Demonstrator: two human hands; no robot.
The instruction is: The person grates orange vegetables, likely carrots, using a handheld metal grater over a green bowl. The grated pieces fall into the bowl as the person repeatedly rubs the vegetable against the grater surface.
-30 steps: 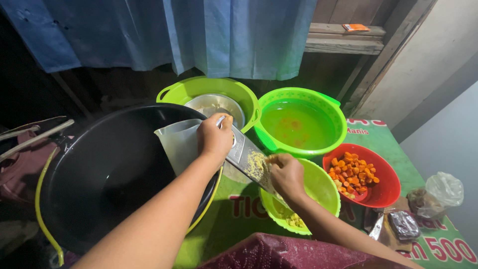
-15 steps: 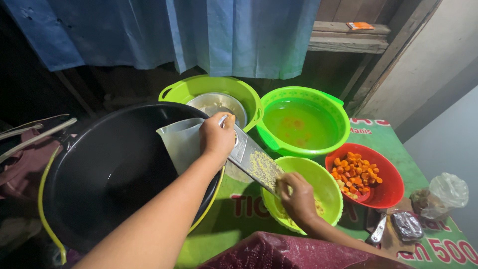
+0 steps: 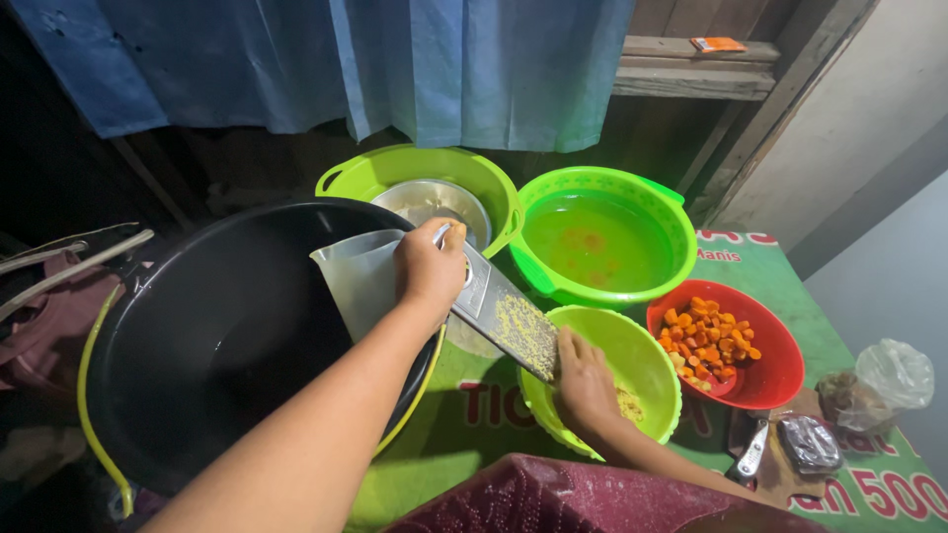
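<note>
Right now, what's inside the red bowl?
The red bowl holds a heap of orange pieces, piled toward its left side. The rest of its inside shows bare red. Whatever lies beneath the heap is covered, so I cannot tell.

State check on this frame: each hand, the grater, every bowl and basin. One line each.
left hand: gripping the grater's top end
right hand: pressed at the grater's lower end, over the bowl
grater: tilted, coated with yellow shreds
small green bowl: holds some yellow gratings
red bowl: partly filled with orange pieces
green basin: holds tinted water
black basin: looks empty
plastic jug: upright, empty
</note>
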